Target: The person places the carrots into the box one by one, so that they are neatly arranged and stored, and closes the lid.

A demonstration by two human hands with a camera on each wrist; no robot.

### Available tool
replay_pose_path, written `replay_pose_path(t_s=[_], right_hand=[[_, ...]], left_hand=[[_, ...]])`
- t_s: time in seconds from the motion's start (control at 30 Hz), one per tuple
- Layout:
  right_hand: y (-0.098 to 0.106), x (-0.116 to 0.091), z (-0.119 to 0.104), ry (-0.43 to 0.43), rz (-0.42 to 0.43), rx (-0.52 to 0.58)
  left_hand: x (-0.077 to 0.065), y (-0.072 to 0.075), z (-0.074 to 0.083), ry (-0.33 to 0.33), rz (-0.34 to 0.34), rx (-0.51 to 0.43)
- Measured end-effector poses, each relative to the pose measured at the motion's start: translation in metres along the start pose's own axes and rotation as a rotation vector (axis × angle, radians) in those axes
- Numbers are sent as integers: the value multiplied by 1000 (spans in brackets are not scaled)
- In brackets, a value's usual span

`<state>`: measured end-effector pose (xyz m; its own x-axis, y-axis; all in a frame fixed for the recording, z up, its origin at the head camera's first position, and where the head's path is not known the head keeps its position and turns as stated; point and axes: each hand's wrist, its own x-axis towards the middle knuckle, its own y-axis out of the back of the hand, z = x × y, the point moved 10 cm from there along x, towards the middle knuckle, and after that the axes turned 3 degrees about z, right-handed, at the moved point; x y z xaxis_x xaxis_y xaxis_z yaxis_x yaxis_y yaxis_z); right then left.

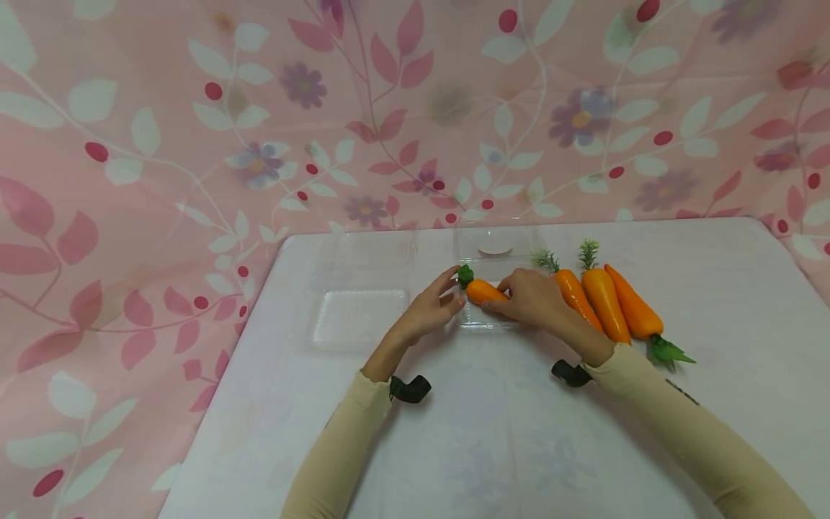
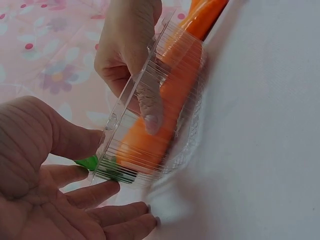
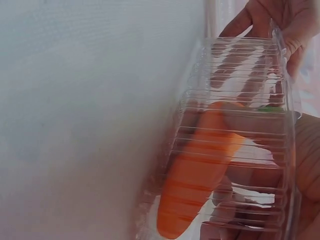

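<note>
A small orange toy carrot with a green top lies at a slant in a clear plastic box. My right hand reaches over the box from the right and grips the carrot between thumb and fingers. Through the ribbed wall in the left wrist view, the right thumb lies along the carrot. My left hand is at the box's left end, fingers loosely extended. In the left wrist view its thumb is at the rim, close to the green leaves.
Several larger carrots lie side by side right of the box. Left of it stands a second clear box with its lid folded back. The middle box's lid lies toward the floral backdrop. A white cloth covers the table.
</note>
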<state>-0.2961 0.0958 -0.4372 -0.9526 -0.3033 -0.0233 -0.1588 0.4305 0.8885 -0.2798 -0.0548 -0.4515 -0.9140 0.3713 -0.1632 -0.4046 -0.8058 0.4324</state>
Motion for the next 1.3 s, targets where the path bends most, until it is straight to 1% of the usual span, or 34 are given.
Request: replay_pose_path(t_s=[0.17,0.33,0.47,0.6,0.77,0.83,0.93,1.1,1.3], right_hand=[[7,-2,-5,28,18,-2],[20,-6,-4,22,38,20],[32,-11,0,17,29,37],[44,-15,8,12,51,38],[61,-22,15,50,110,40],[67,-25,20,49,125,51],[75,-31,29,26,144,61],[84,-39,45,-29,137,66],[94,-48,61,-37,151,44]], left_hand=[[1,0,0,-9,-2,-5],[0,0,-1,-5,3,-9],[0,1,-2,-3,5,-3],[0,0,-1,-6,2,-1],[-1,0,0,-9,0,-13],[-1,0,-1,-7,-3,-16],[-1,0,-1,-5,-4,-18],[-1,0,-2,3,-1,-9],[-1,0,-3,13,-1,-2]])
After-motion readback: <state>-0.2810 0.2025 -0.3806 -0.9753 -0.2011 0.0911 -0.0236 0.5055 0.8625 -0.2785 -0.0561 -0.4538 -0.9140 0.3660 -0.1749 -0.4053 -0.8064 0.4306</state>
